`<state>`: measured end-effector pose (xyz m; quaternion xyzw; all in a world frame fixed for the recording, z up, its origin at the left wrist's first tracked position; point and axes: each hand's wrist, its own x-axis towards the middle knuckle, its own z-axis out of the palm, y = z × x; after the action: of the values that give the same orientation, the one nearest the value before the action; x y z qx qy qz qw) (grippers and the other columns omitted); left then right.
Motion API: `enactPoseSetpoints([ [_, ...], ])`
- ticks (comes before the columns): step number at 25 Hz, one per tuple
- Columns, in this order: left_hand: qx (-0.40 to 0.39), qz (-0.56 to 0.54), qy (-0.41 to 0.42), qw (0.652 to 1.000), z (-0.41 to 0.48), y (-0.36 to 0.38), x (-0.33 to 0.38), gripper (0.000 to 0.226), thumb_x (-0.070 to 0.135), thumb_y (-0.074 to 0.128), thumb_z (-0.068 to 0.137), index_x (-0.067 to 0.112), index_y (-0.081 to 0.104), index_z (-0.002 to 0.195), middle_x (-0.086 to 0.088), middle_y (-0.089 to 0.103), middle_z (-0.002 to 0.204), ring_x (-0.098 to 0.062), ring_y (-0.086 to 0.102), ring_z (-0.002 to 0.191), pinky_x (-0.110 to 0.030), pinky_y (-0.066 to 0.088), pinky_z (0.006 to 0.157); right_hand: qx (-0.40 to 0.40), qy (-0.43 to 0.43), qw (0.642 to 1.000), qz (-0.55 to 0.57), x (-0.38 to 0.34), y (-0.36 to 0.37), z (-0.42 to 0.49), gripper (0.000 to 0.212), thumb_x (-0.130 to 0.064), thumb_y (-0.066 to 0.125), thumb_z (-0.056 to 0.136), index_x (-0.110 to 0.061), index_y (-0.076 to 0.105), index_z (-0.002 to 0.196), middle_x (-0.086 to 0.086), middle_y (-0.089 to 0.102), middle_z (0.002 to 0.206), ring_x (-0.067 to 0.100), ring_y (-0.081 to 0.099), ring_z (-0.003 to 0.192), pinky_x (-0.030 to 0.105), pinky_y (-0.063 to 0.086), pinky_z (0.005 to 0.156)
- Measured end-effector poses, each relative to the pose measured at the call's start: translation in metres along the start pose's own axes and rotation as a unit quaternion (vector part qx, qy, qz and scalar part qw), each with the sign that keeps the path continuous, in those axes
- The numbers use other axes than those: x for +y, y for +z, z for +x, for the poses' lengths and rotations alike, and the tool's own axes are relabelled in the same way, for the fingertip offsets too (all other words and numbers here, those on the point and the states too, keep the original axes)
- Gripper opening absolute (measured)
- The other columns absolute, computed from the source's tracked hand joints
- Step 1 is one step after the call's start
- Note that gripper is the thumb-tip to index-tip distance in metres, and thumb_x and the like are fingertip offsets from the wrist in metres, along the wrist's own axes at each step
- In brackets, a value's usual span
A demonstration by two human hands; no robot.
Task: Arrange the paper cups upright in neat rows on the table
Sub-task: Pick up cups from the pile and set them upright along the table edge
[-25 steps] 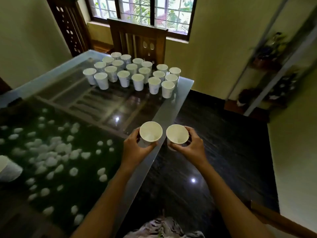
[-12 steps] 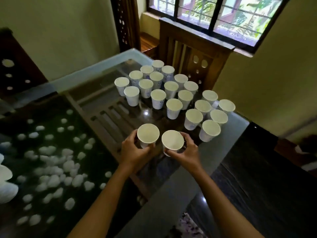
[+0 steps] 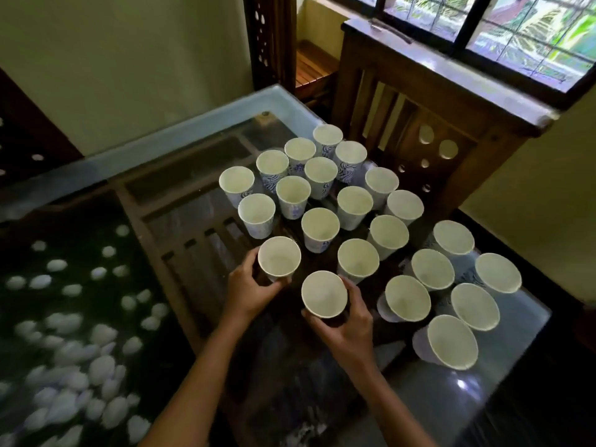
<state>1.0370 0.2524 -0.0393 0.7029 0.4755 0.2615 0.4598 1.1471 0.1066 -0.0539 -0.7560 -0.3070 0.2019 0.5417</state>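
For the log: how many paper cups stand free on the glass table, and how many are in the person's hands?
Free-standing paper cups on the glass table: 20
Left-hand cup, gripped by the left hand: 1
Right-hand cup, gripped by the right hand: 1
Total: 22 paper cups

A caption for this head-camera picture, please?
Left hand holds one white paper cup, right hand another, beside upright rows.
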Motion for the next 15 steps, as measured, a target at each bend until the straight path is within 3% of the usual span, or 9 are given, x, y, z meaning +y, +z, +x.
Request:
enactPoseSetpoints([
  [5,0.002,-0.014,-0.009,1.000,0.021,0.010,-0.004,0.065,0.026,0.087,0.059,0.023,0.057,0.117,0.003,0.067,0.112,-0.007,0.062,0.101,-0.030,0.051,0.089,0.020,0.016,1.000,0.009,0.004,0.012,0.006,0.082,-0.045,0.080,0.057,-0.019,0.049,0.128,-0.006,0.057,0.124,0.000,0.052,0.115,0.020,0.045,0.097],
  [12,-0.020,-0.029,-0.011,0.999,0.028,0.012,-0.011,0.068,0.037,0.084,0.056,0.026,0.057,0.117,0.008,0.067,0.111,-0.005,0.062,0.102,-0.038,0.052,0.090,0.052,0.012,0.999,-0.008,0.005,0.016,0.010,0.076,-0.047,0.079,0.056,-0.019,0.054,0.121,-0.005,0.061,0.116,-0.001,0.055,0.107,0.014,0.044,0.091],
  [15,-0.029,-0.026,-0.010,0.999,0.027,0.011,-0.009,0.069,0.029,0.086,0.057,0.024,0.057,0.119,0.007,0.066,0.112,-0.005,0.061,0.103,-0.035,0.050,0.092,0.054,0.017,0.998,-0.015,0.004,0.018,0.007,0.081,-0.049,0.081,0.055,-0.017,0.053,0.123,-0.005,0.060,0.118,0.000,0.054,0.108,0.009,0.041,0.091],
])
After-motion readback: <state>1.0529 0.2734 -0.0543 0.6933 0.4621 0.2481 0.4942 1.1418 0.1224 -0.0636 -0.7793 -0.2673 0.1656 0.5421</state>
